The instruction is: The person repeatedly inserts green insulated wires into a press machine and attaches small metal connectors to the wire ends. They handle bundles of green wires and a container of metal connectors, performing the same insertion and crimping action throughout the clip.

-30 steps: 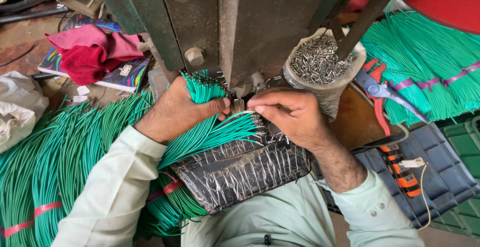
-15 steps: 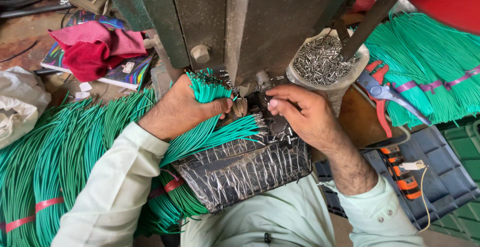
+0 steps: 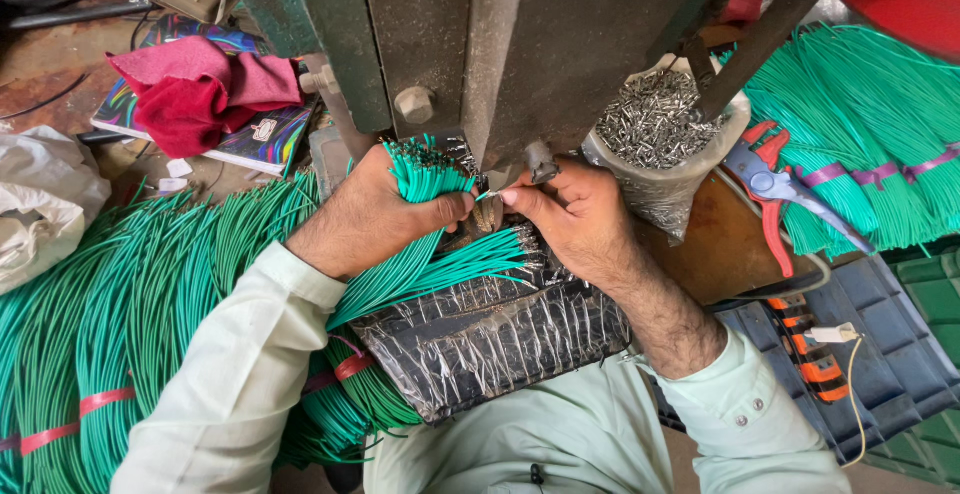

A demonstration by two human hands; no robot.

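Left hand [image 3: 375, 216] is clenched round a bunch of green wires [image 3: 425, 176], ends fanned up beside the press [image 3: 500, 44] so singles pull easily. Right hand [image 3: 570, 219] pinches one wire [image 3: 487, 195] under it.

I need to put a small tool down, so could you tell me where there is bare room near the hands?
The brown surface between the bag of metal pieces and the red-handled cutters is bare. Around the left hand, green wire bundle and right hand it is crowded.
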